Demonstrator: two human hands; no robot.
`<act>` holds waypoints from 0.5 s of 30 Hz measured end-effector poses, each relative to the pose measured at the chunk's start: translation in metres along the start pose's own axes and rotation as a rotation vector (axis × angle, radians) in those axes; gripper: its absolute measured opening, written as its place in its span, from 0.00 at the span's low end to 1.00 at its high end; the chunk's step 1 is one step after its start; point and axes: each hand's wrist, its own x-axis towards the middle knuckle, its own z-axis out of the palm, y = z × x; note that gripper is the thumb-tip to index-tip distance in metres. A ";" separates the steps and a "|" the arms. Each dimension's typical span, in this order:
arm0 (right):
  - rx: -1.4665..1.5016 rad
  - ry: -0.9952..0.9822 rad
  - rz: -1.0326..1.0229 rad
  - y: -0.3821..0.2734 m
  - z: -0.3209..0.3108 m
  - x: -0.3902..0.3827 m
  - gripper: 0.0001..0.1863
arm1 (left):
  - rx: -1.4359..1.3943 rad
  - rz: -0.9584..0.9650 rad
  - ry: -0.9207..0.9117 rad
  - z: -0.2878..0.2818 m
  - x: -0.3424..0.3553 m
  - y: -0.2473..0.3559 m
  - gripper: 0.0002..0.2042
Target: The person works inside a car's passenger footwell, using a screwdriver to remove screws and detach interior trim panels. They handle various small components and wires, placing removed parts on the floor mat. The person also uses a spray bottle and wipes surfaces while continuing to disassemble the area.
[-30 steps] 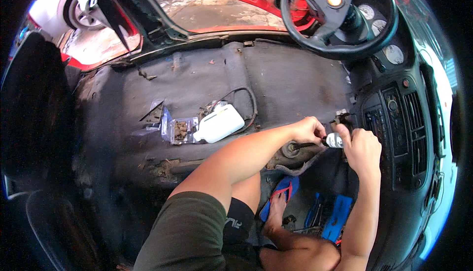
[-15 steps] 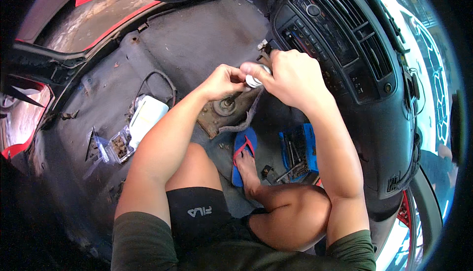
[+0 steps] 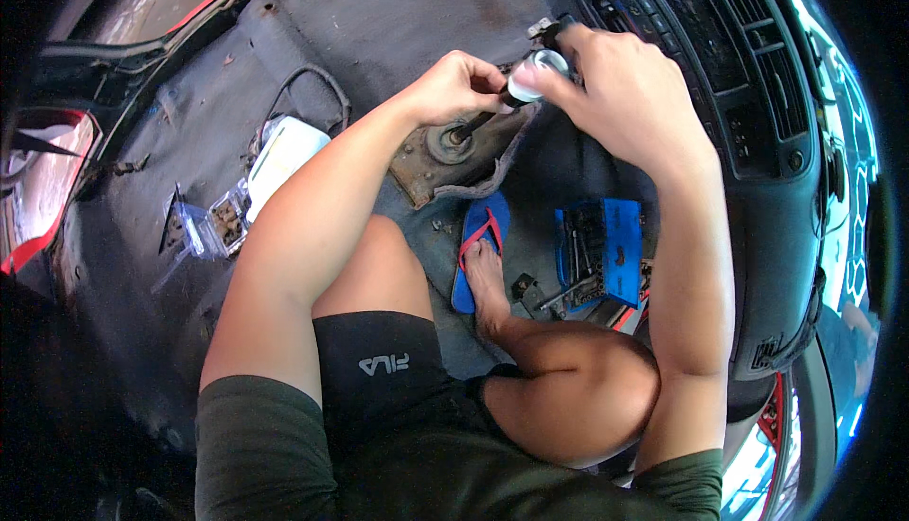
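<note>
My left hand (image 3: 465, 80) pinches at the dark lower part of a small silver-topped cylindrical piece (image 3: 554, 64), at the top of a dark lever (image 3: 472, 126). My right hand (image 3: 615, 95) is closed round this piece from the right, thumb across it and fingertips partly hidden behind. The lever rises from a round boot on a rusty metal plate (image 3: 417, 170) in the stripped car floor. A small connector-like part (image 3: 538, 31) shows just behind my right fingers.
The dashboard (image 3: 757, 123) runs down the right. On the floor (image 3: 398, 9) lie a white container (image 3: 286, 153), a dark hose, plastic packs of small bits (image 3: 210, 223) and an open blue socket case (image 3: 615, 256). My sandalled foot (image 3: 483, 265) rests between my arms. A door opening is at left.
The view has swung right and down, away from the steering wheel toward the dashboard and legs. My hands stay on the cylindrical piece, which now shows its top more toward me.
</note>
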 end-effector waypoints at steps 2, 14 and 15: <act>0.086 0.182 -0.203 0.012 0.019 0.001 0.31 | -0.064 0.006 -0.042 0.004 0.009 0.003 0.09; 0.028 -0.101 0.019 0.009 0.024 0.009 0.26 | -0.147 -0.070 -0.060 0.002 0.005 0.004 0.12; 0.014 -0.124 0.077 0.005 0.022 0.007 0.26 | -0.121 -0.082 -0.062 0.000 0.004 0.001 0.12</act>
